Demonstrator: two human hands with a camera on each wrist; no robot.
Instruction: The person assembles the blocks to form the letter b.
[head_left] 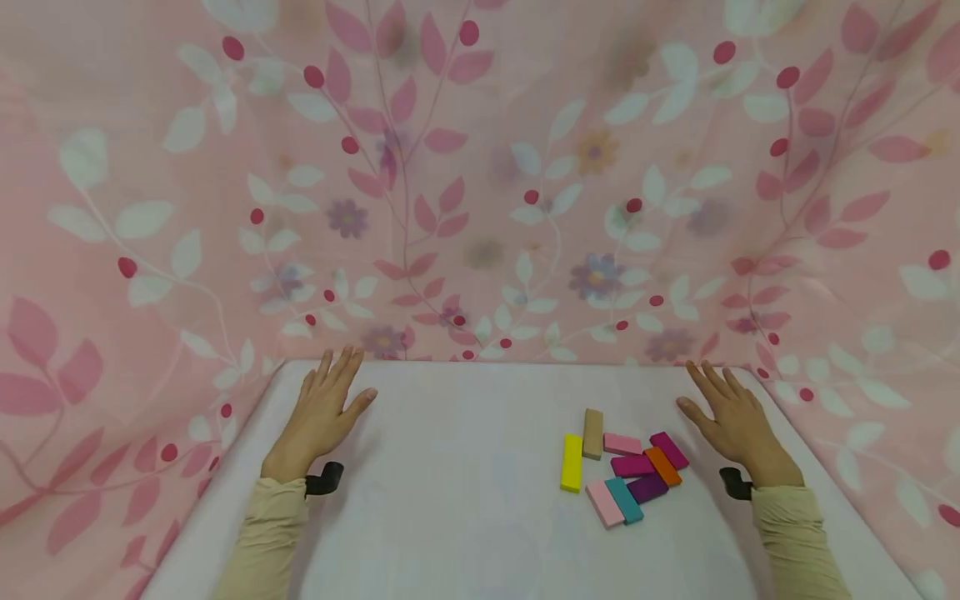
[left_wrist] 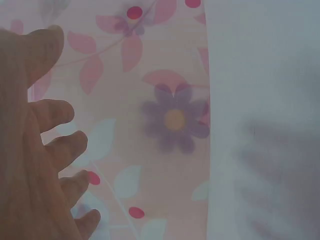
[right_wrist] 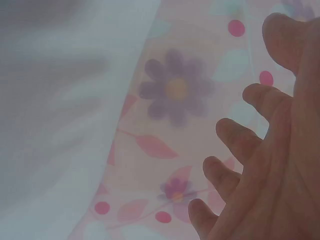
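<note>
My left hand (head_left: 321, 421) is over the table's far left part, fingers spread and holding nothing. Its fingers and thumb also show in the left wrist view, apart from any object. At the far right, my right hand (head_left: 733, 427) is spread the same way, nearest a loose group of coloured blocks. The group has a yellow block (head_left: 572, 463), a tan block (head_left: 593, 434), a pink block (head_left: 622, 443), two magenta blocks, one (head_left: 632, 466) left of an orange block (head_left: 663, 466), a purple block (head_left: 647, 489), a teal block (head_left: 624, 500) and a light pink block (head_left: 604, 504).
A white table (head_left: 450, 483) lies under both hands. Behind it and along both sides hangs a pink floral curtain (head_left: 480, 250). A dark strap-like piece (head_left: 325, 478) sits at the left wrist, and another (head_left: 736, 483) at the right.
</note>
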